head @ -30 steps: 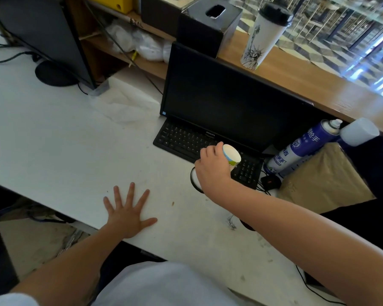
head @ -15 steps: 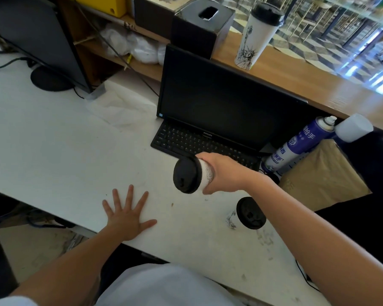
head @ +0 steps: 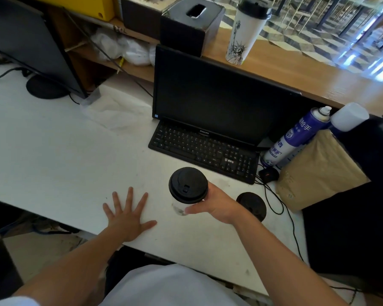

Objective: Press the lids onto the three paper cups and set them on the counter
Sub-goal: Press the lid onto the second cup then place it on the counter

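Note:
My right hand point(head: 217, 204) grips a white paper cup point(head: 180, 207) with a black lid point(head: 188, 185) on it, held upright just above the white desk point(head: 53, 151) in front of the keyboard. A second black lid point(head: 251, 205) lies flat on the desk just right of that hand. My left hand point(head: 127, 214) rests flat on the desk with fingers spread, left of the held cup. Another lidded white cup point(head: 244, 33) with a statue drawing stands on the wooden counter point(head: 318, 78) behind the monitor.
A black monitor point(head: 219, 100) and keyboard point(head: 203, 149) sit behind the cup. A blue spray can point(head: 294, 138) leans on a brown paper bag point(head: 318, 171) at the right, with cables nearby. A tissue box point(head: 190, 25) stands on the counter. A second monitor point(head: 31, 45) is far left.
My right hand has lifted the cup from by the keyboard and turned it from lying sideways to upright, lid on top. The left hand has stayed flat on the desk.

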`<state>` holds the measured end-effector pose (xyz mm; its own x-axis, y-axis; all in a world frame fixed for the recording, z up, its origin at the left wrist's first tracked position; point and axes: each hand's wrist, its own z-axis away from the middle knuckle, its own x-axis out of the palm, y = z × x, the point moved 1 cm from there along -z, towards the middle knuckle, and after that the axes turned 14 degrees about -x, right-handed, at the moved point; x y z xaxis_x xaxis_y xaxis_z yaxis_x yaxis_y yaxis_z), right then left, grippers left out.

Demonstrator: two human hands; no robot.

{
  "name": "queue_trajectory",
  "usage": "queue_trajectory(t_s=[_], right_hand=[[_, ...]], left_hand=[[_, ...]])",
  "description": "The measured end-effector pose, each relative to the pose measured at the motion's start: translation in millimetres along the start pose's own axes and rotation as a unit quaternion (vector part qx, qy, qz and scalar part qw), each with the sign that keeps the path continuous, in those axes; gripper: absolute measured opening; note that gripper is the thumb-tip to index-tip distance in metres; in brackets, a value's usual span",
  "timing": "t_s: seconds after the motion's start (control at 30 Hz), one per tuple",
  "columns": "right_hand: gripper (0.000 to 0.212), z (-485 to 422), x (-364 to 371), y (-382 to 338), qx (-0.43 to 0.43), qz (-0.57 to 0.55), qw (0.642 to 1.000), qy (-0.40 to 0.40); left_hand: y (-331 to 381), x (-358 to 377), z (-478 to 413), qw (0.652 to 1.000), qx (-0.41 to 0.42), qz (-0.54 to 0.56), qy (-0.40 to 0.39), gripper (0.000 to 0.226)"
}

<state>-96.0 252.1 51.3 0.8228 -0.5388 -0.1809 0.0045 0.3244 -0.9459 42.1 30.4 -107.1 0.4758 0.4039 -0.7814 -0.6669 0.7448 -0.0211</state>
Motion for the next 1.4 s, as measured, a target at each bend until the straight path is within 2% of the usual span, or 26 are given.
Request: queue_trajectory(t_s=[0.1, 0.2, 0.27, 0.37, 0.47, 0.57, 0.7, 0.97, 1.17, 1.3, 1.4], right_hand=[[0.076, 1.4, 1.0, 5.8, -0.004, -0.008, 1.0, -0.001], [0.076, 1.9, -4.4, 6.0, -0.011, -0.009, 1.0, 0.001], [0.074, 1.8, -9.6, 2.7, -0.013, -0.011, 1.0, 0.002], [0.072, 2.0, -18.8, -3.1, -0.014, -0.016, 1.0, 0.0], [0.071, 1.5, -28.9, -5.9, -0.021, -0.016, 1.0, 0.008], [0.066, 3.7, -39.1, -14.4, -0.032, -0.005, 0.999, 0.037], [0.071, 3.7, -51.8, -21.7, -0.091, 0.008, 0.989, 0.112], [0.051, 8.1, -97.7, -65.1, -0.212, 0.01, 0.954, 0.21], [0.039, 4.7, -154.8, -131.1, -0.293, 0.03, 0.919, 0.261], [0.04, -3.6, -194.5, -165.5, -0.314, 0.031, 0.901, 0.297], [0.041, -17.7, -221.7, -173.8, -0.305, 0.065, 0.887, 0.34]], left_hand=[[2.0, -4.2, 1.7, 1.0, -0.006, -0.012, -0.015, 0.105], [12.3, -23.3, 4.1, 0.999, -0.007, 0.024, -0.042, 0.105], [21.9, -51.2, 10.5, 0.991, 0.074, 0.096, -0.053, 0.103], [44.3, -102.8, 33.6, 0.936, 0.22, 0.253, -0.104, 0.098], [70.6, -137.0, 58.6, 0.89, 0.287, 0.326, -0.136, 0.088], [89.3, -149.2, 65.8, 0.863, 0.31, 0.383, -0.116, 0.072], [106.6, -160.7, 67.3, 0.857, 0.296, 0.416, -0.068, 0.068], [152.1, -236.1, 79.8, 0.864, 0.335, 0.373, 0.049, 0.071], [202.1, -316.9, 94.7, 0.83, 0.38, 0.389, 0.122, 0.06], [235.8, -358.3, 102.6, 0.802, 0.402, 0.417, 0.147, 0.059], [259.9, -378.6, 96.4, 0.799, 0.401, 0.422, 0.153, 0.059]])
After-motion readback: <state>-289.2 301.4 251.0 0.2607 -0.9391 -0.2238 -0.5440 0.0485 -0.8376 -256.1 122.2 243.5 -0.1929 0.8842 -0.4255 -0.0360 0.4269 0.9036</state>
